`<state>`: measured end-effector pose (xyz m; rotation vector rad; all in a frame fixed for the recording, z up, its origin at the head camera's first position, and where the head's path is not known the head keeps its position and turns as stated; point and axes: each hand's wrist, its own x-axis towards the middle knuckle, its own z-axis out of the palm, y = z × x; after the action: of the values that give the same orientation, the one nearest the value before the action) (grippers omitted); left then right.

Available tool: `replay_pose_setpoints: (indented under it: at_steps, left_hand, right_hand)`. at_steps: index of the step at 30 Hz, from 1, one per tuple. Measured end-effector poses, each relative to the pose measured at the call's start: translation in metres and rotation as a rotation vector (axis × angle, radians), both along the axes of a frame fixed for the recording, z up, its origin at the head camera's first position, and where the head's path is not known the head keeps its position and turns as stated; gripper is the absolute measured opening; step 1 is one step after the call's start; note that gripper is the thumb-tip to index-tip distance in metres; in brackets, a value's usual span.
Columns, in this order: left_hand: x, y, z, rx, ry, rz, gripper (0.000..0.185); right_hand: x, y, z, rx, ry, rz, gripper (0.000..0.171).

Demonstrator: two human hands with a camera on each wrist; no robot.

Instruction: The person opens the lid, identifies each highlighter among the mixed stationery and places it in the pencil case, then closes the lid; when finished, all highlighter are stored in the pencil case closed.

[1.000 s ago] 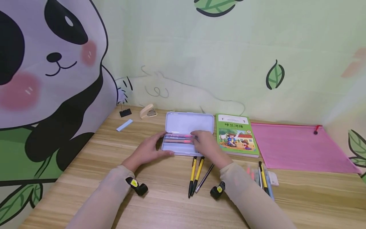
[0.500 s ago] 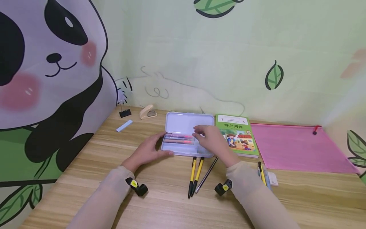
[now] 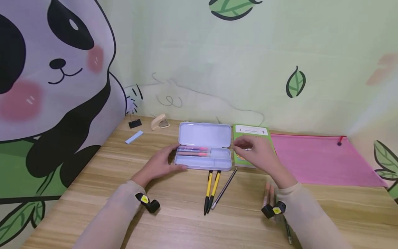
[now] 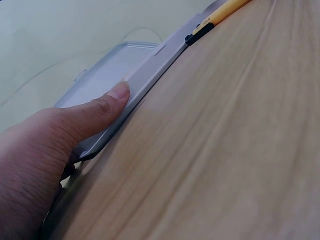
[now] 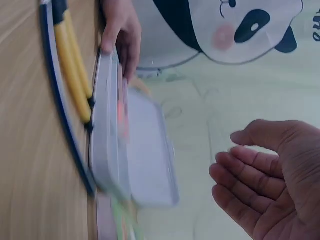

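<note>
Head view: an open pale lilac metal pencil case [image 3: 203, 152] lies on the light wooden counter [image 3: 174, 221] near the back wall, its lid laid back flat. Pink and purple pens [image 3: 192, 151] lie in its left compartment. The left hand [image 3: 160, 164] grips the case's left end, thumb along the front rim and fingers curled round the far side. The right hand [image 3: 256, 154] hovers just right of the case, over a green picture book [image 3: 252, 133], fingers loosely bent and holding nothing. Two yellow-and-black pens [image 3: 211, 192] and a thin dark pencil [image 3: 224, 188] lie on the counter just in front of the case. A pink zip folder [image 3: 323, 160] lies right of the book. At the back left sit a beige stapler [image 3: 160, 122], a black binder clip [image 3: 134, 122] and a pale blue eraser strip [image 3: 134, 137].

Left wrist view: the left hand [image 4: 45, 155] rests at the case's [image 4: 125, 75] end, its thumb pressed flat along the front rim. A yellow pen [image 4: 220, 15] shows at the far end of the rim.

Right wrist view: the right hand [image 5: 270, 185] is open and relaxed, fingers [image 5: 240, 177] slightly curved, touching nothing. Beyond it the open case [image 5: 135, 155] lies with the left hand [image 5: 120, 30] at its far end, and the yellow pens [image 5: 72, 65] just beside the case's front.
</note>
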<state>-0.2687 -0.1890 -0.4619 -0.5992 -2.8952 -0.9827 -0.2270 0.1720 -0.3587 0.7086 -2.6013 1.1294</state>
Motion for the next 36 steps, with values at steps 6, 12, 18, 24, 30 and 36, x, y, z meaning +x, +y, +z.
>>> replay_pose_setpoints:
  at_steps: [6,12,18,24,30,36]
  left_hand:
    - [0.000,-0.003,0.000,-0.005,-0.005,-0.002,0.109]
    - [0.000,-0.004,0.004,0.007,-0.009,-0.004,0.109]
    - [0.001,-0.003,0.008,-0.001,-0.011,0.002,0.111]
    - [0.002,-0.003,0.009,-0.007,-0.005,0.005,0.113]
    - [0.000,-0.002,0.005,-0.016,-0.003,0.004,0.111]
    - [0.000,0.000,0.004,-0.015,-0.015,0.003,0.111]
  right_hand:
    - [0.013,0.048,-0.010,0.060,-0.055,0.049,0.016]
    - [0.028,0.093,-0.023,0.199,-0.065,0.137,0.020]
    - [0.031,0.116,-0.038,0.285,-0.060,0.154,0.019]
    - [0.028,0.120,-0.046,0.323,-0.109,0.183,0.023]
    - [0.028,0.119,-0.052,0.371,-0.068,0.215,0.024]
    - [0.031,0.115,-0.056,0.397,-0.046,0.261,0.027]
